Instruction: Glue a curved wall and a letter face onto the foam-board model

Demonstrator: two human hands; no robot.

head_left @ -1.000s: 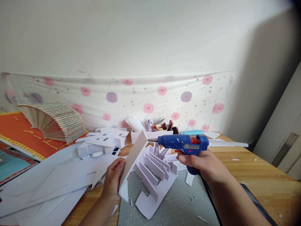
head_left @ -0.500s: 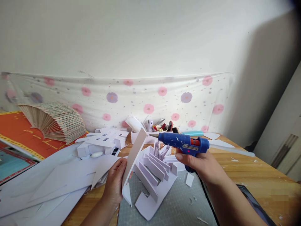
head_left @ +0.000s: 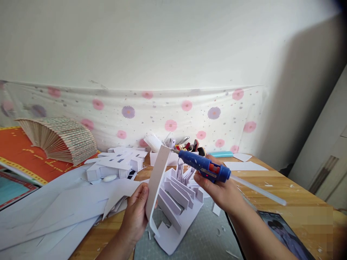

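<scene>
My left hand (head_left: 137, 207) is closed around a long white foam board strip (head_left: 158, 177), held upright with its lower end bent. In my right hand (head_left: 221, 191) is a blue hot glue gun (head_left: 204, 165), its small red light lit and a clear glue stick (head_left: 260, 189) poking out of the back. The nozzle points left, at the top right edge of the strip; I cannot tell whether it touches. Behind the strip a white foam board model (head_left: 176, 196) with several upright, slanted walls rests on the grey-green cutting mat (head_left: 214, 240).
Left of my hands lie white board sheets (head_left: 65, 213), a second white model (head_left: 116, 162) and a folding fan (head_left: 62, 141). A white box (head_left: 154, 159) of tools stands at the back. A phone (head_left: 284, 231) lies at the right, near my forearm.
The glue gun has tilted, its rear end dropping and its nozzle shifting left and slightly up along the strip's edge. My left hand has moved a little right with the strip, turning it slightly.
</scene>
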